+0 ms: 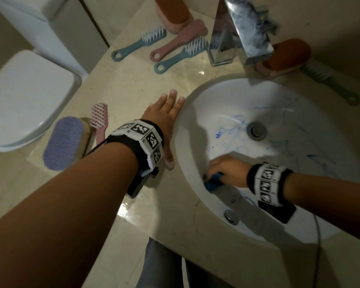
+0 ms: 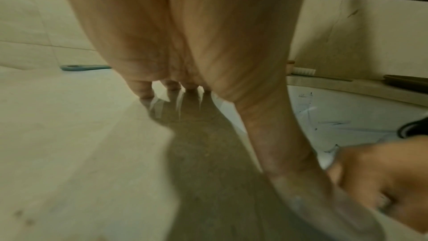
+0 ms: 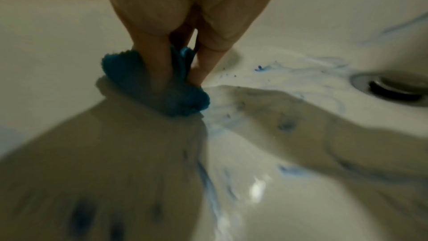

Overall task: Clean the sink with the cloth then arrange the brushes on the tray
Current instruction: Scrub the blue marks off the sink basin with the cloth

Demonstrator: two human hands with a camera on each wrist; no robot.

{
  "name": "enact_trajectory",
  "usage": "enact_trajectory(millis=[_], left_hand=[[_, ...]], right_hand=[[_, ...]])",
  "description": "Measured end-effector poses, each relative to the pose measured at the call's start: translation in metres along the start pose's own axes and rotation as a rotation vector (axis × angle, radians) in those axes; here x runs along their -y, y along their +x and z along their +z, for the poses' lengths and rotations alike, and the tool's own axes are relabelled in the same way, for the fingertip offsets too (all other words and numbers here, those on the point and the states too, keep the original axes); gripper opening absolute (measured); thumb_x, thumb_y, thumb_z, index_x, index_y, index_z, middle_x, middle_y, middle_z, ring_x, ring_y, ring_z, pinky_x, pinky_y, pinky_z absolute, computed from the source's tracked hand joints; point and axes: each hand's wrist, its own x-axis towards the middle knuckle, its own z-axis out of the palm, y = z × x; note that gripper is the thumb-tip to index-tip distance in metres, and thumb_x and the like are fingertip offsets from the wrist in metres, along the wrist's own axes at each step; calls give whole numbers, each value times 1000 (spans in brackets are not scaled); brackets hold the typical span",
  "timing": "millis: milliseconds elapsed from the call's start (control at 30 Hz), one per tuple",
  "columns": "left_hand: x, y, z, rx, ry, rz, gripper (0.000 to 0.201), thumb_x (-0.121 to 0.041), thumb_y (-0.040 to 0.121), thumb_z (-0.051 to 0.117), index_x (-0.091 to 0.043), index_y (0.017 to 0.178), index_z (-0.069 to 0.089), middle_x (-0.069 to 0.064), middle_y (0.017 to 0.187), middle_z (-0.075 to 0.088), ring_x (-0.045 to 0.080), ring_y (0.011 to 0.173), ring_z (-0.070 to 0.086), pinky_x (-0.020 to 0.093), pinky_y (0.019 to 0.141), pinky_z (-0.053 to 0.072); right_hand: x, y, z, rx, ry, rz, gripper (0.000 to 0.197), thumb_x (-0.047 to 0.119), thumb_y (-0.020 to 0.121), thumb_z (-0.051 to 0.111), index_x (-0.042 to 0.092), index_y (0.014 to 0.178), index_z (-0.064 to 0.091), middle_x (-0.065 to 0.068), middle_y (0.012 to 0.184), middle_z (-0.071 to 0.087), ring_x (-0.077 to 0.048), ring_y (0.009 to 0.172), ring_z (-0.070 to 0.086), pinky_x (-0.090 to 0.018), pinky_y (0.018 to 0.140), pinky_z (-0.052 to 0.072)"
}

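Fingers (image 3: 162,72) of the right hand (image 1: 227,170) are pinching one blue cloth (image 1: 213,181) against the sink (image 1: 187,163) wall. Left hand (image 1: 164,119) is lying flat, fingers straight, on the surface (image 1: 133,84). Eight brushes are lying around.

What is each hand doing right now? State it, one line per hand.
Left hand: open, fingers flat on the counter beside the sink.
Right hand: closed, fingers gripping the blue cloth against the sink wall.

Head view looking down over sink (image 1: 187,163), wrist views close along each palm, both sharing its basin
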Motion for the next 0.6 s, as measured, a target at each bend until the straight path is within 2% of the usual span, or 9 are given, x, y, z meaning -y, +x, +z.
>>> enact_trajectory(millis=[67,133,200,267,300,367,433,500,600], left_hand=[[1,2,1,-1,9,-3,165,-49,34,91,-19,143,-29,5,151,-34,26,143,-22,44,120,4],[1,3,1,-3,22,11,167,-51,31,91,-18,143,-30,6,151,-34,26,143,-22,44,120,5],[2,3,1,-5,9,14,167,-50,31,91,-18,143,-29,6,151,-34,26,143,-22,44,120,4],[2,2,1,-2,-5,12,166,-48,33,92,-19,143,-28,5,151,-34,26,143,-22,44,120,4],[3,2,1,-4,-2,16,166,-49,32,92,-18,143,-28,5,151,-34,26,143,-22,44,120,4],[4,4,2,-15,13,26,168,-51,31,91,-18,143,-29,6,151,-35,26,143,-23,44,120,4],[5,6,4,-14,13,31,167,-51,32,91,-18,142,-30,7,150,-35,27,143,-23,44,120,5],[6,8,6,-21,17,36,167,-52,32,90,-17,142,-31,7,150,-35,27,143,-23,44,120,5],[8,10,9,-38,22,53,169,-54,30,89,-17,142,-31,7,151,-34,27,143,-22,45,120,6]], right_hand=[[7,18,-3,-83,44,-6,36,-9,75,55,10,101,71,-10,105,63,-23,98,57,-18,86,37],[11,13,-1,-79,77,-23,35,-10,74,57,10,98,71,-9,101,63,-18,91,56,-20,83,39],[10,-8,5,13,53,-24,34,-8,75,58,11,99,72,-5,100,65,-11,91,55,-11,81,35],[11,-26,7,109,56,5,34,-7,75,57,11,101,71,-3,103,64,-14,97,57,-2,80,30],[9,-27,6,130,51,12,35,-7,75,56,11,102,71,-4,105,64,-15,100,57,-2,80,30],[9,-13,-1,114,10,15,35,-6,79,54,11,107,69,-3,106,62,-16,101,55,-10,83,30],[11,16,-12,-8,-31,38,34,-3,83,54,10,112,66,-3,105,59,-17,98,52,-13,80,26],[7,49,-27,-226,-14,96,35,-2,81,57,10,114,66,-9,110,61,-25,102,55,-15,79,28],[-8,80,-57,-573,185,329,33,-5,82,57,6,111,67,-15,116,61,-29,108,56,-16,81,35]])
